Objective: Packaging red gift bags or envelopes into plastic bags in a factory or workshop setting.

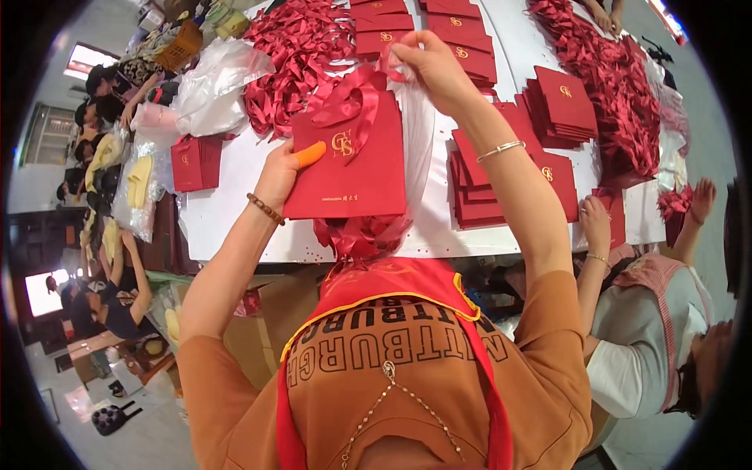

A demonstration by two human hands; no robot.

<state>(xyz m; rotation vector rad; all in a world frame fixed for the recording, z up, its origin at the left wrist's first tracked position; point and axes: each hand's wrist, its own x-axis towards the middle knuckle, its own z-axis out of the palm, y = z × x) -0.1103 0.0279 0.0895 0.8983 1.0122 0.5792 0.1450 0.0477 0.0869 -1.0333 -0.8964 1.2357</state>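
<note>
My left hand (277,176) grips the lower left side of a red paper gift bag (368,176) with gold print. An orange finger cot (309,154) covers its thumb, which presses on the bag's front. A glossy red ribbon (366,106) loops over the bag's upper part. At the bag's top right, my right hand (439,70) pinches a ribbon end between thumb and fingers. Clear plastic film (421,133) hangs beside the bag, below my right hand. Under the bag, a bunch of red ribbons (360,235) lies at the table edge.
Heaps of red ribbon (294,59) and stacks of red bags (478,192) cover much of the white table (227,227). A small bag stack (196,163) and clear plastic bags (215,82) lie at left. A co-worker (642,329) sits close on my right; other people work at far left.
</note>
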